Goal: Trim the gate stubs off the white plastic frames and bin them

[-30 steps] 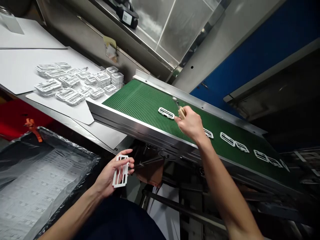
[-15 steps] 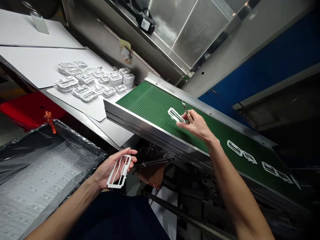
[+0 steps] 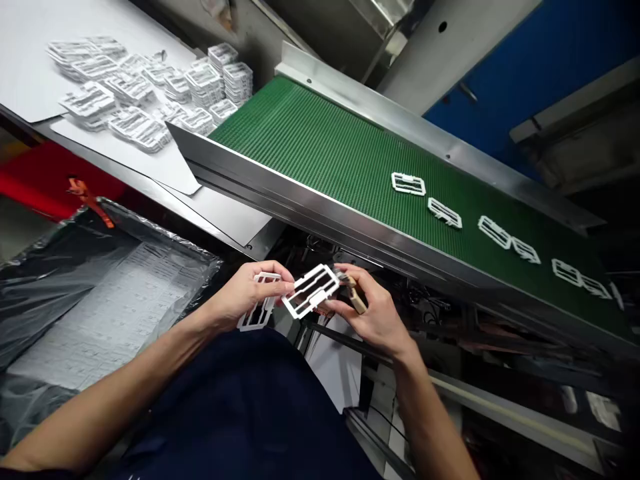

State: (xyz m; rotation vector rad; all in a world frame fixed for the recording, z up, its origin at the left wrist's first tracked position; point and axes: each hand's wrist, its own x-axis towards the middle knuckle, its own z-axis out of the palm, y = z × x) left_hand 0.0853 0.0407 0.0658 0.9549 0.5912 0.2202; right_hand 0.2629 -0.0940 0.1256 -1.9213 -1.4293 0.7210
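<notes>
I saw the left hand (image 3: 247, 295) clenched on a white plastic frame (image 3: 257, 312), the right hand (image 3: 375, 313) pinching a second frame (image 3: 310, 291) and a tan-handled tool (image 3: 357, 298), both held together below the green belt's (image 3: 350, 153) near edge, apparently to work at close range

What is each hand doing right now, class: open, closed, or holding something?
Left hand: closed, holding a white plastic frame.
Right hand: closed, holding a wooden-handled tool and a second frame.

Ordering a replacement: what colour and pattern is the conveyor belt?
The conveyor belt is green with a fine grid, clearest in the head view.
</notes>
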